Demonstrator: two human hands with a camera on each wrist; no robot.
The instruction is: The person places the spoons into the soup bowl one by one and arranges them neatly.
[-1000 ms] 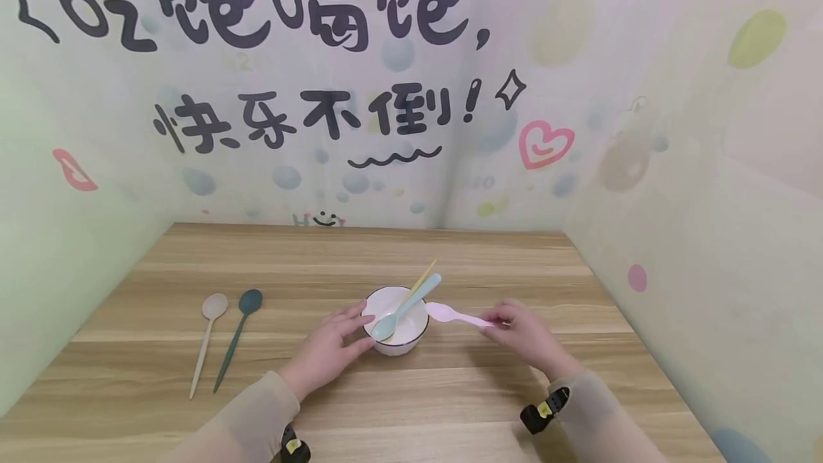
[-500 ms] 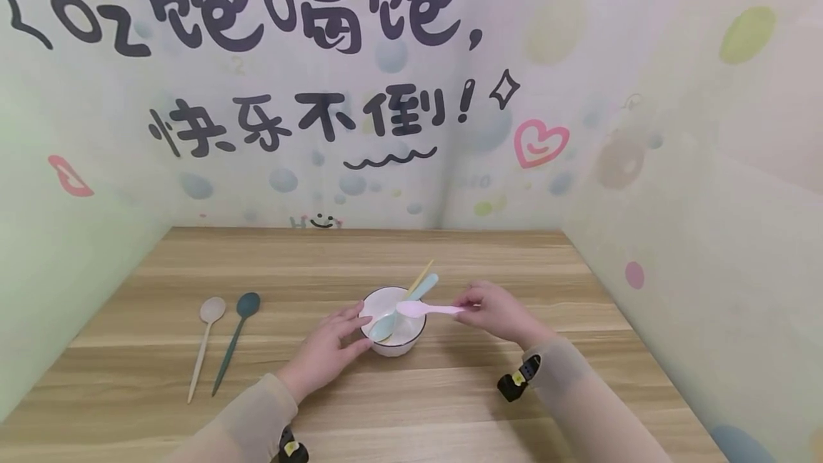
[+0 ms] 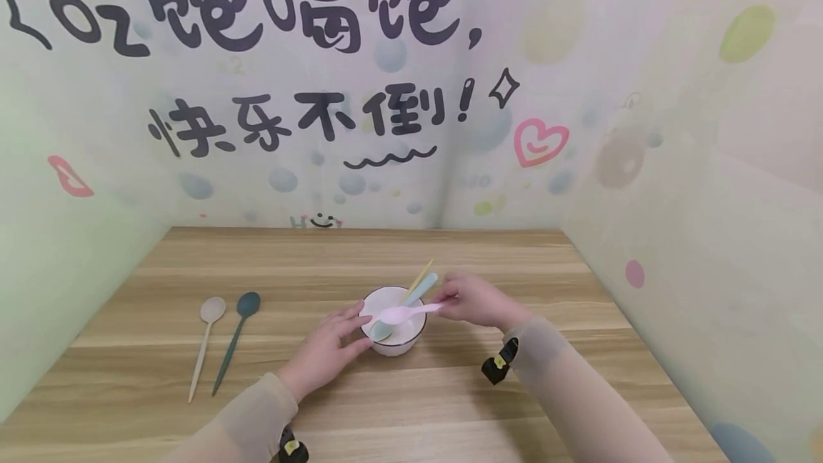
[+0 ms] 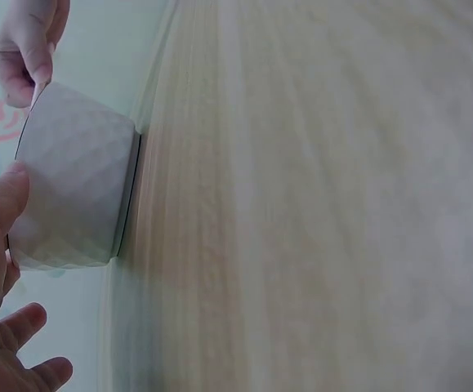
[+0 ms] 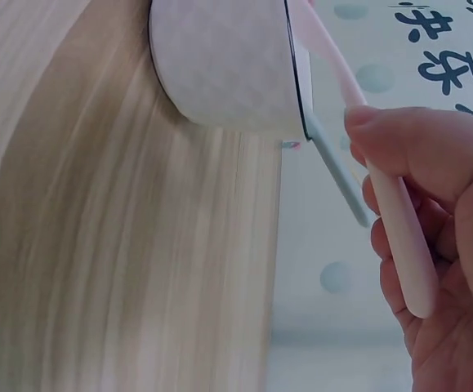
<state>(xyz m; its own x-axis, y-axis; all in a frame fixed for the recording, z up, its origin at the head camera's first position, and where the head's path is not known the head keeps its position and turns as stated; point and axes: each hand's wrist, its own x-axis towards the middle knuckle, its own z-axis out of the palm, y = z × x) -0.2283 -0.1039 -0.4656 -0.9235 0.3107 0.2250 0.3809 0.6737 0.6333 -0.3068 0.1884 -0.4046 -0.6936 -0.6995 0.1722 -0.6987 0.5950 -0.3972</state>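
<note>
A white bowl [image 3: 391,350] with a dark rim stands on the wooden table. My left hand [image 3: 324,350] steadies its left side, thumb and fingertips touching at the rim, other fingers spread loosely in the left wrist view. My right hand [image 3: 474,300] pinches the handle of a pink spoon [image 5: 403,237] between thumb and fingers. The head of that spoon is over the bowl's opening, crossing above a light blue spoon [image 3: 421,291] that leans in the bowl. Behind the blue one a thin yellow handle [image 3: 421,272] sticks out; its lower end is mostly hidden.
On the left of the table [image 3: 308,427] lie a beige spoon [image 3: 204,349] and a dark teal spoon [image 3: 233,345], side by side with heads pointing away. A printed wall [image 3: 411,191] closes off the back, with further walls on both sides.
My right hand has brought the pink spoon leftward, from beside the bowl to over its opening, above the blue spoon. The left hand has stayed at the bowl.
</note>
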